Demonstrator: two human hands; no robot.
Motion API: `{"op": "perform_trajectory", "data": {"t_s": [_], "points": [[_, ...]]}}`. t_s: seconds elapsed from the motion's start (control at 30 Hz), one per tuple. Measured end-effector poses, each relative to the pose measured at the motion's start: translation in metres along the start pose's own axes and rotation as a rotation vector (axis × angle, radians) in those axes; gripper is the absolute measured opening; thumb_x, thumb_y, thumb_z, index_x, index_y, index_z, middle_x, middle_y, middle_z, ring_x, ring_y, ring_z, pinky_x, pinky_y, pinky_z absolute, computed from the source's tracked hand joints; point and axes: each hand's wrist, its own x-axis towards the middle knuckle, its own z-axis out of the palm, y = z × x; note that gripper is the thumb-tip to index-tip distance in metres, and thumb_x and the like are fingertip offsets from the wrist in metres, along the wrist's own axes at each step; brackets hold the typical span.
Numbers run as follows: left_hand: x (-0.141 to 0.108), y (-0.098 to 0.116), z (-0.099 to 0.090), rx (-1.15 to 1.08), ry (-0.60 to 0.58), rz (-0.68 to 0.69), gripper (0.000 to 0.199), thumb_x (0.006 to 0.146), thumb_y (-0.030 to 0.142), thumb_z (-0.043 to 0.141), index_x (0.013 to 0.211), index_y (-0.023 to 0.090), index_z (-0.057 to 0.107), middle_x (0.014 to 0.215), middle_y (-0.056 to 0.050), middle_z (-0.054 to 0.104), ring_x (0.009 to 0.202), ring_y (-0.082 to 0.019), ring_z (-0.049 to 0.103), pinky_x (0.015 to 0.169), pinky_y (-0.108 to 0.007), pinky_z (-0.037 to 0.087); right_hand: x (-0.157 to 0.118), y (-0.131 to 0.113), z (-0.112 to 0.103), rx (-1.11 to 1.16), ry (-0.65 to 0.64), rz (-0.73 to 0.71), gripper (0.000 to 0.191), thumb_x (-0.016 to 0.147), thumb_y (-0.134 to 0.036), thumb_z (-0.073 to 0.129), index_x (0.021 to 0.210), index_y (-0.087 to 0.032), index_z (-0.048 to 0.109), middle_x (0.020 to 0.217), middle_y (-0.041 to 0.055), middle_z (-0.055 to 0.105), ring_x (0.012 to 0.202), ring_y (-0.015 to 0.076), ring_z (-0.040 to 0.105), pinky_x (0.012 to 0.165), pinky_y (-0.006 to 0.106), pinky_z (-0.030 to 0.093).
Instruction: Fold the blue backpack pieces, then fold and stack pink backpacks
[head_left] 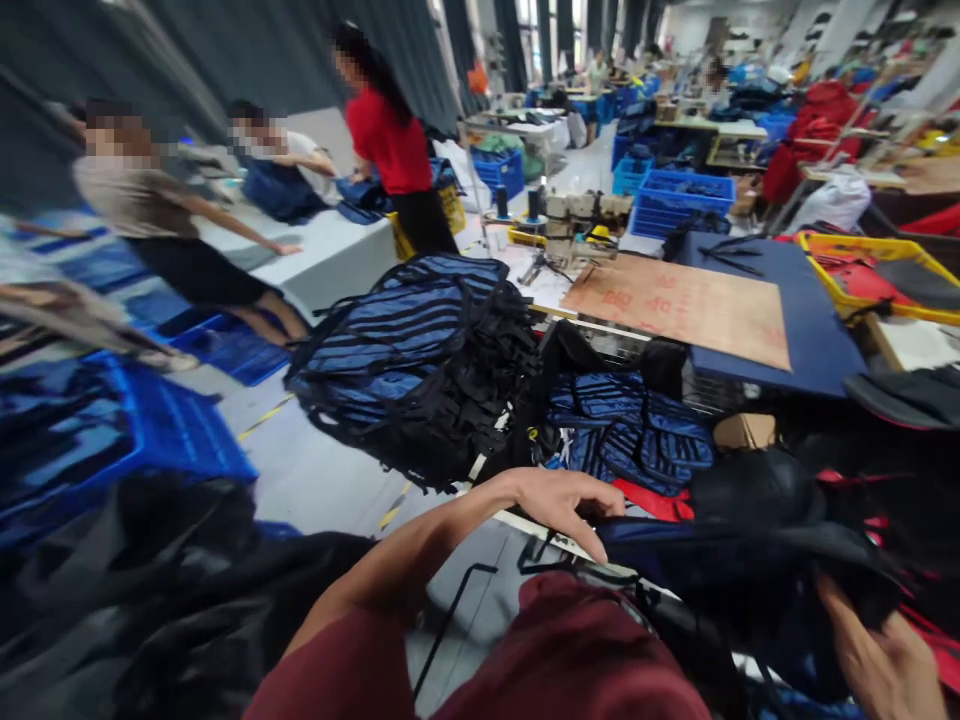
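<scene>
A dark navy and black fabric piece (720,560), perhaps part of a bag, stretches in front of my body at the lower right. My left hand (559,503) curls at its left end, thumb and fingers on either side of the edge. At the lower right, my right hand (881,640) grips the piece's other end, partly blurred, some fingertips hidden by cloth. Just beyond lie a red strip (656,500) and a heap of blue-and-black striped bag pieces (637,430). Left of them is a larger stack of similar striped pieces (397,325) with black straps.
A brown cardboard sheet (682,305) lies on the blue tabletop (810,300) ahead. Blue crates (187,430) stand at the left, and a yellow crate (885,270) at the right. Several people work by a white table (337,250). Black fabric (187,600) is piled at the lower left.
</scene>
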Motion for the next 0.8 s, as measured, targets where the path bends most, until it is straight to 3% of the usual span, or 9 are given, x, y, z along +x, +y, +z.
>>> {"op": "perform_trajectory", "data": {"t_s": [0.07, 0.17, 0.23, 0.33, 0.47, 0.53, 0.63, 0.73, 0.8], "points": [[0.007, -0.006, 0.002, 0.004, 0.095, -0.03, 0.038, 0.087, 0.046, 0.092, 0.104, 0.021, 0.07, 0.092, 0.003, 0.069, 0.085, -0.016, 0.062, 0.078, -0.026, 0.051, -0.017, 0.001, 0.005, 0.038, 0.064, 0.109, 0.066, 0.082, -0.081, 0.058, 0.112, -0.03, 0.089, 0.087, 0.0143, 0.082, 0.087, 0.0433, 0.082, 0.067, 0.049, 0.069], [0.033, -0.013, -0.009, 0.248, 0.392, 0.027, 0.02, 0.1, 0.039, 0.077, 0.108, 0.021, 0.07, 0.097, 0.0, 0.069, 0.088, -0.018, 0.065, 0.082, -0.028, 0.054, -0.045, -0.007, 0.012, 0.112, 0.126, 0.216, 0.058, 0.079, -0.077, 0.068, 0.099, -0.027, 0.088, 0.092, 0.0123, 0.084, 0.09, 0.0387, 0.082, 0.075, 0.041, 0.069], [0.063, -0.019, -0.023, 0.583, 0.604, 0.112, 0.01, 0.107, 0.025, 0.06, 0.106, 0.022, 0.069, 0.099, -0.003, 0.068, 0.094, -0.02, 0.066, 0.088, -0.031, 0.056, -0.062, -0.02, 0.013, 0.143, 0.13, 0.236, 0.053, 0.078, -0.073, 0.072, 0.096, -0.026, 0.088, 0.094, 0.01, 0.085, 0.088, 0.0344, 0.081, 0.076, 0.036, 0.067], [0.124, -0.028, -0.037, 0.953, 0.764, 0.218, 0.024, 0.103, 0.011, 0.045, 0.107, 0.022, 0.067, 0.097, -0.007, 0.066, 0.097, -0.024, 0.069, 0.086, -0.034, 0.058, -0.083, -0.047, 0.01, 0.17, 0.183, 0.273, 0.049, 0.085, -0.068, 0.071, 0.099, -0.023, 0.086, 0.083, 0.0057, 0.08, 0.073, 0.026, 0.072, 0.065, 0.03, 0.06], [0.204, -0.022, -0.025, 0.819, 0.92, 0.335, 0.016, 0.102, 0.026, 0.057, 0.117, 0.022, 0.062, 0.105, -0.009, 0.071, 0.096, -0.026, 0.074, 0.086, -0.037, 0.06, -0.106, -0.065, -0.004, 0.191, 0.409, 0.383, 0.049, 0.094, -0.066, 0.065, 0.079, -0.021, 0.072, 0.064, 0.0, 0.058, 0.06, 0.0173, 0.049, 0.057, 0.029, 0.045], [0.24, -0.016, -0.014, 0.598, 0.803, 0.351, 0.034, 0.103, 0.042, 0.063, 0.131, 0.023, 0.058, 0.119, -0.009, 0.072, 0.1, -0.025, 0.075, 0.092, -0.039, 0.062, -0.122, -0.057, -0.02, 0.213, 0.569, 0.465, 0.054, 0.095, -0.07, 0.065, 0.072, -0.021, 0.061, 0.064, -0.0012, 0.052, 0.062, 0.0155, 0.044, 0.059, 0.029, 0.041], [0.29, -0.018, 0.017, 0.279, 0.386, 0.278, 0.059, 0.103, 0.06, 0.064, 0.148, 0.024, 0.05, 0.138, -0.013, 0.069, 0.109, -0.026, 0.076, 0.098, -0.044, 0.063, -0.166, -0.032, -0.048, 0.248, 0.878, 0.668, 0.061, 0.09, -0.078, 0.068, 0.073, -0.021, 0.059, 0.067, -0.0008, 0.054, 0.066, 0.0157, 0.046, 0.059, 0.029, 0.041], [0.325, -0.043, 0.074, 0.213, 0.094, 0.165, 0.071, 0.099, 0.063, 0.067, 0.153, 0.021, 0.047, 0.144, -0.017, 0.066, 0.121, -0.028, 0.073, 0.107, -0.048, 0.06, -0.222, 0.012, -0.08, 0.246, 1.121, 0.828, 0.066, 0.091, -0.079, 0.07, 0.093, -0.014, 0.074, 0.082, 0.0052, 0.071, 0.079, 0.0206, 0.061, 0.071, 0.031, 0.052], [0.342, -0.069, 0.118, 0.227, -0.071, 0.109, 0.073, 0.099, 0.063, 0.065, 0.155, 0.021, 0.046, 0.149, -0.019, 0.064, 0.126, -0.028, 0.071, 0.108, -0.047, 0.059, -0.255, 0.055, -0.1, 0.223, 1.162, 0.872, 0.067, 0.094, -0.075, 0.07, 0.109, -0.01, 0.078, 0.101, 0.0106, 0.079, 0.097, 0.0257, 0.071, 0.087, 0.034, 0.057]]}}
